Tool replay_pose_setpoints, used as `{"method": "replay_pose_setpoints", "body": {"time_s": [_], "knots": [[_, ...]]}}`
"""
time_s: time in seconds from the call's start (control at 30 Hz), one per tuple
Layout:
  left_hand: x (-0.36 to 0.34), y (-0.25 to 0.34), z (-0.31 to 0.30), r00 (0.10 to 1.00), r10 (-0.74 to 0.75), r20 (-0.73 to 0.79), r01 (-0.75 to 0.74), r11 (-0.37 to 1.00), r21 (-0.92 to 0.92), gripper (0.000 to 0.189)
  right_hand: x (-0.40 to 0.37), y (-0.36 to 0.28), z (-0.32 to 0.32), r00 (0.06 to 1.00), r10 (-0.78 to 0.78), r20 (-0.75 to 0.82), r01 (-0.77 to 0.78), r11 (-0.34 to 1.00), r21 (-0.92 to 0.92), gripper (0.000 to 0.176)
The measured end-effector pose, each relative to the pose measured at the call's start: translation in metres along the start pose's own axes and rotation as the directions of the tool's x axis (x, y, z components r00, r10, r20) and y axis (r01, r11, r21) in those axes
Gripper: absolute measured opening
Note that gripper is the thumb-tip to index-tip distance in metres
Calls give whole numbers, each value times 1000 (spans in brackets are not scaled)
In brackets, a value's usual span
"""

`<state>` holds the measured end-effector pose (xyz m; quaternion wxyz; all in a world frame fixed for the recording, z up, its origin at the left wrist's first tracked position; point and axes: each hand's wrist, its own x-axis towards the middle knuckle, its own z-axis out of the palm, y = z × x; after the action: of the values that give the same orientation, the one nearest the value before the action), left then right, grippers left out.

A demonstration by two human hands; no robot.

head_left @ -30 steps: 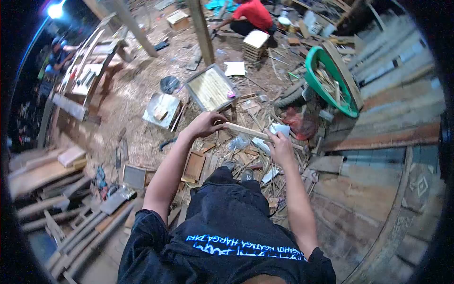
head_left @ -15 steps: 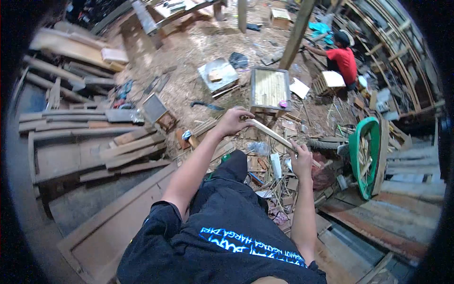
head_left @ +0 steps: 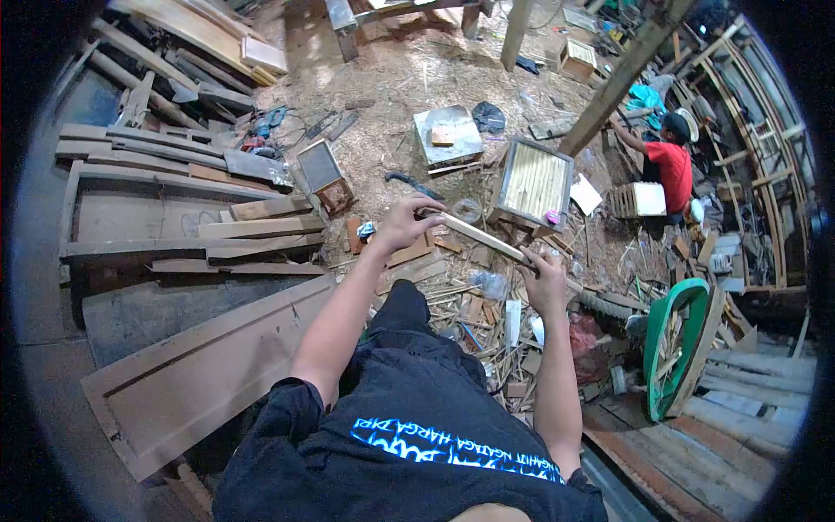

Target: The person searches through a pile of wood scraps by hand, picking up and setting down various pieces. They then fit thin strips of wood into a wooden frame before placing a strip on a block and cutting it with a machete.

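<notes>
A thin, pale wooden strip (head_left: 484, 237) slants across the middle of the view, held between both hands. My left hand (head_left: 407, 224) is closed round its upper left end. Toward the lower right end, my right hand (head_left: 545, 280) grips the strip with its fingers wrapped round it. Beyond the strip stands a slatted wooden box (head_left: 537, 183) with a dark frame and a small pink object (head_left: 552, 217) on its corner. Scraps of wood (head_left: 457, 300) litter the floor beneath the hands.
A green wheelbarrow tray (head_left: 657, 348) stands at right, near stacked boards. A person in a red top (head_left: 670, 171) crouches at upper right beside a slanted post (head_left: 622, 83). Planks (head_left: 261, 228) and a panel (head_left: 204, 370) lie left. A metal-topped box (head_left: 448, 135) stands ahead.
The view has shifted, so the floor objects sit lower and mostly farther right. Both hands still hold the strip, slightly farther left in view.
</notes>
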<state>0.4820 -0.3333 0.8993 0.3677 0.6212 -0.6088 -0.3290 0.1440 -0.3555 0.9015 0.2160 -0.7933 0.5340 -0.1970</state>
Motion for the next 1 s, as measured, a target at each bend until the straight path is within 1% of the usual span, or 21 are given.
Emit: {"method": "replay_pose_setpoints", "body": {"time_s": [0.07, 0.1, 0.13, 0.17, 0.2, 0.23, 0.3, 0.37, 0.4, 0.43, 0.47, 0.5, 0.53, 0.57, 0.63, 0.67, 0.73, 0.8, 0.83, 0.9, 1.0], "knots": [[-1, -9, -23, 994, 2, -106, -4, 1000, -14, 28, 27, -14, 13, 999, -16, 45, 15, 999, 33, 41], [-1, -19, -34, 992, -3, -124, 1, 1000, -17, 28, 41, -26, 18, 997, -19, 81, 13, 998, 68, 42], [0, -28, -46, 989, -35, -141, 27, 998, -58, 27, 56, -41, 18, 990, -3, 139, -3, 999, 39, 43], [2, -37, -60, 986, -64, -156, 49, 994, -99, 25, 70, -52, 25, 990, -19, 141, 14, 999, 38, 43], [1, -40, -76, 971, 61, -230, -56, 998, 27, 21, 84, -63, 33, 989, -94, 112, 92, 995, 25, 42], [3, -50, -91, 969, 61, -240, -55, 998, 28, 21, 96, -73, 42, 982, -166, 85, 166, 986, 10, 42], [3, -64, -118, 952, -30, -305, 6, 997, -79, 18, 121, -99, 50, 975, -195, 106, 190, 980, 56, 41], [2, -73, -145, 939, -33, -344, 7, 997, -76, 21, 143, -134, 53, 953, -292, 80, 295, 955, -32, 42], [-1, -72, -159, 924, -110, -366, 56, 986, -155, 22, 156, -143, 60, 950, -290, 117, 289, 957, 25, 39], [-3, -71, -174, 905, -187, -382, 102, 967, -233, 24, 167, -152, 67, 946, -302, 120, 301, 953, 25, 39], [-5, -70, -188, 909, -181, -375, 63, 950, -305, 26, 176, -160, 75, 942, -307, 133, 304, 952, 38, 38], [-6, -71, -201, 904, -182, -387, 62, 951, -304, 26, 186, -173, 80, 939, -312, 146, 307, 950, 51, 38], [-8, -72, -214, 895, -223, -387, 86, 936, -342, 26, 195, -185, 85, 918, -381, 115, 381, 924, 24, 42], [-10, -73, -226, 884, -264, -385, 109, 919, -380, 25, 204, -195, 90, 913, -392, 116, 391, 920, 28, 42], [-13, -84, -245, 868, -267, -419, 129, 935, -331, 27, 216, -219, 97, 872, -482, 85, 480, 876, 46, 40], [-14, -88, -253, 853, -237, -465, 72, 936, -344, 28, 222, -226, 102, 843, -536, 48, 537, 844, -15, 39], [-14, -101, -268, 816, -202, -541, -49, 909, -413, 30, 229, -245, 108, 852, -520, 65, 520, 854, 23, 38], [-18, -108, -281, 790, -223, -572, -25, 919, -393, 30, 240, -263, 111, 868, -482, 121, 477, 876, 72, 36], [-19, -110, -288, 768, -247, -591, 8, 927, -376, 30, 247, -270, 114, 862, -493, 118, 488, 870, 75, 36], [-19, -112, -300, 753, -246, -610, -1, 927, -374, 30, 256, -280, 119, 837, -537, 110, 529, 844, 95, 36], [-18, -115, -307, 723, -249, -645, -3, 932, -363, 33, 270, -288, 129, 829, -541, 140, 536, 841, 72, 38]]}}
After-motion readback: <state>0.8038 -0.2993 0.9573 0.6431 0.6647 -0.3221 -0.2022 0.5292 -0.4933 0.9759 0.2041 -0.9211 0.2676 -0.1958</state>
